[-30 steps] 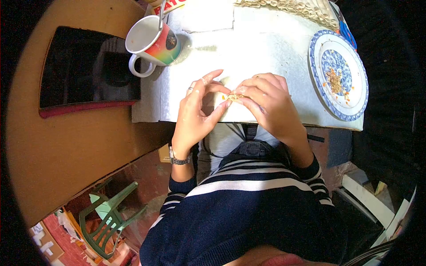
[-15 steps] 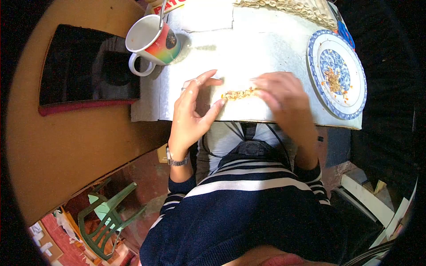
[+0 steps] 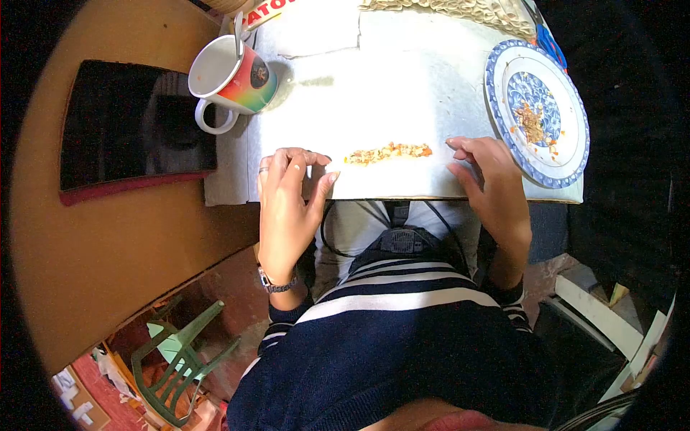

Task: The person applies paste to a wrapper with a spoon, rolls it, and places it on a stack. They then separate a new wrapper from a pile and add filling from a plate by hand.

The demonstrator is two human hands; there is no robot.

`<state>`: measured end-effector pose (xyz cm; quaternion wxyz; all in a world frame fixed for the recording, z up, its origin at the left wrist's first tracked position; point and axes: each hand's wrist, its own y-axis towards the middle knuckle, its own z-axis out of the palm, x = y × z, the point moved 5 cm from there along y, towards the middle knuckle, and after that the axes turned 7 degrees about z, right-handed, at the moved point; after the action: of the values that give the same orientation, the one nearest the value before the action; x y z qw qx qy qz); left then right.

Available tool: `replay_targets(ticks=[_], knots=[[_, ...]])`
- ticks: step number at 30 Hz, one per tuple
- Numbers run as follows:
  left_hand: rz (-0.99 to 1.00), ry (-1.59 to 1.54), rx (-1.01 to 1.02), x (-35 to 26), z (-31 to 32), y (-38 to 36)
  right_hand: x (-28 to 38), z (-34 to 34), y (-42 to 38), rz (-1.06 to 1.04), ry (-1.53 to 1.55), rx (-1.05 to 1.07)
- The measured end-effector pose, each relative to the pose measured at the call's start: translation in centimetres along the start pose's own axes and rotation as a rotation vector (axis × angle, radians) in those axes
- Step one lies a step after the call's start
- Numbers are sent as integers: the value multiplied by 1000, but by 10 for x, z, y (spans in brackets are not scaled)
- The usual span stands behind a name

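A narrow line of chopped filling (image 3: 388, 153), orange and pale bits, lies across the brightly lit white surface near the table's front edge. My left hand (image 3: 293, 188) is just left of the line, thumb and fingers apart with nothing seen between them. To the right of the filling is my right hand (image 3: 492, 183), its thumb spread from its curled fingers, also holding nothing visible. Glare washes out the surface under the filling. A blue-rimmed plate (image 3: 571, 108) beyond my right hand carries a small heap of similar chopped filling (image 3: 532, 126).
A colourful mug (image 3: 248, 86) with a spoon (image 3: 238, 36) in it stands at the back left. A dark glossy panel (image 3: 129, 122) lies farther left. Pale rolled pieces (image 3: 460, 11) line the back, with blue-handled scissors (image 3: 550, 47) beside the plate. A green chair (image 3: 180, 359) is below left.
My hands have moved apart, away from the filling, the left one leftward and the right one rightward. The filling now lies fully exposed in a line. The view has shifted slightly.
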<state>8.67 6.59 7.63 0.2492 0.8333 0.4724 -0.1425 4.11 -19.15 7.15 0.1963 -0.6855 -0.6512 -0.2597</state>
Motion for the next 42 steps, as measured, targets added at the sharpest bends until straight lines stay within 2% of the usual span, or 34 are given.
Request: replay_targets(ticks=[7,10,13,16,22,28,31,37,40,42], knots=[[-29,-59,-21,-2,4,2,2,-1,-1,41,195,-33],[-42,-25,-37,-3,2,0,7,-7,-1,-17,162,-68],[-32,-11,-23,2,1,-3,2,-9,1,21,189,-80],[-31,-30,-17,4,1,-5,0,-9,4,-148,70,-143],[-41,-71,-42,6,-2,-3,8,-13,16,-179,33,-102],[-43,-78,-66,10,-5,-4,3,-5,36,-229,192,-152],[-34,-77,-71,10,-6,-4,-2,7,52,-214,64,-126],[-74,-87,-67,12,-12,-5,-1,-14,60,-171,28,-97],[-58,-85,-79,13,-11,-5,3,-6,62,-107,-85,-55],[-50,-98,-85,13,-11,-4,2,-2,63,-138,-66,-40]])
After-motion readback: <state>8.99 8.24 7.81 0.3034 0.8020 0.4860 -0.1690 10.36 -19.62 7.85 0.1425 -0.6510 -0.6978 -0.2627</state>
